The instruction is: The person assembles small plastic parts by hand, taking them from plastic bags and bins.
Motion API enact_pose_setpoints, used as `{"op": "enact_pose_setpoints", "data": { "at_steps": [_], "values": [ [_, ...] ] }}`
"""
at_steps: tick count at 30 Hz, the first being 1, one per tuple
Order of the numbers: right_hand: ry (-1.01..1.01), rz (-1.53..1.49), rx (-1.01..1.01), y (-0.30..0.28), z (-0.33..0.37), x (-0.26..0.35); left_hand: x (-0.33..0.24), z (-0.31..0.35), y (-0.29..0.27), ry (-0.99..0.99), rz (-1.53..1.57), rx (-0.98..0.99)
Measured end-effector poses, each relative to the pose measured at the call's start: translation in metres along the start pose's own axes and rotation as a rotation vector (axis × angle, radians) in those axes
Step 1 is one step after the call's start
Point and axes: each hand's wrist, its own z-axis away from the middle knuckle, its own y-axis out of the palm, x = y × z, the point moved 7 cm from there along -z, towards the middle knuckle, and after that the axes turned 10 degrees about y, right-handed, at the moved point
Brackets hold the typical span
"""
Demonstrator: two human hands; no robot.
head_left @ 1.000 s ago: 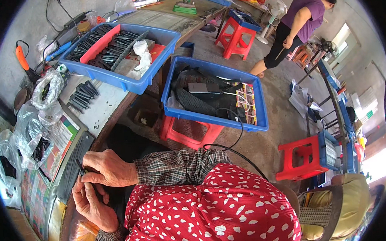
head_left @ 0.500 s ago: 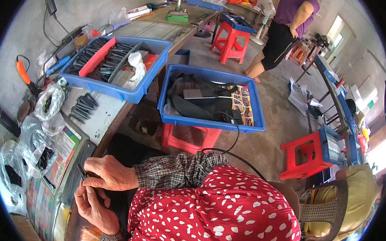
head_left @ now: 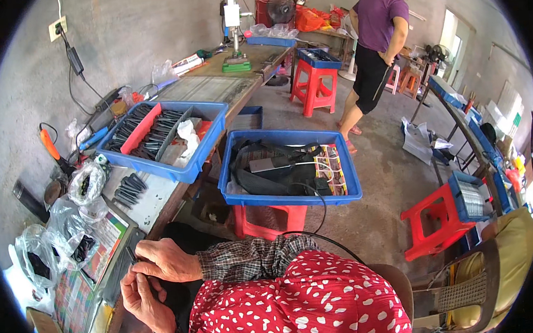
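My right hand pinches a slim black stick-like piece whose upper end sticks out past the fingers. Just below, my left hand has its thumb and fingertips closed at the lower end of that piece, mostly hidden by the fingers. Both hands meet at the near edge of the workbench. A small pile of similar dark slim pieces lies on the bench beyond them. Many more dark pieces fill a blue tray behind, split by a red divider.
Clear plastic bags crowd the bench's left side. A second blue tray with black straps and a power bank rests on a red stool. A person stands farther back; another red stool and a chair are at right.
The view has tilted up, so the scene sits lower and shows more of the far wall. Both hands keep their hold on the black piece. The standing person has turned slightly.
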Motion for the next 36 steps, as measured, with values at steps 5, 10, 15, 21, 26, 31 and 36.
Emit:
{"op": "enact_pose_setpoints", "data": {
  "at_steps": [5,10,15,21,26,31,36],
  "values": [
    [-0.019,0.012,-0.033,-0.0061,0.0004,-0.0013,-0.0013,-0.0013,0.0083,-0.004,0.002,0.034],
    [-0.021,0.010,-0.058,-0.0068,-0.0001,-0.0013,-0.0011,-0.0022,0.0103,-0.004,0.001,0.029],
    [-0.003,-0.036,-0.064,-0.0066,-0.0011,0.0004,-0.0007,-0.0036,0.0081,0.011,0.006,0.041],
    [0.001,-0.026,-0.064,-0.0073,-0.0001,0.0043,-0.0007,-0.0034,0.0078,0.021,0.046,0.047],
    [-0.020,-0.033,-0.070,-0.0071,0.0002,0.0042,-0.0034,-0.0022,0.0088,0.009,0.034,0.037],
    [-0.020,-0.026,-0.066,-0.0081,0.0003,0.0055,-0.0062,-0.0020,0.0107,0.018,0.021,0.047],
    [-0.013,-0.037,-0.057,-0.0048,0.0009,0.0018,0.0019,-0.0033,0.0038,0.004,0.031,0.055]
  ]
}}
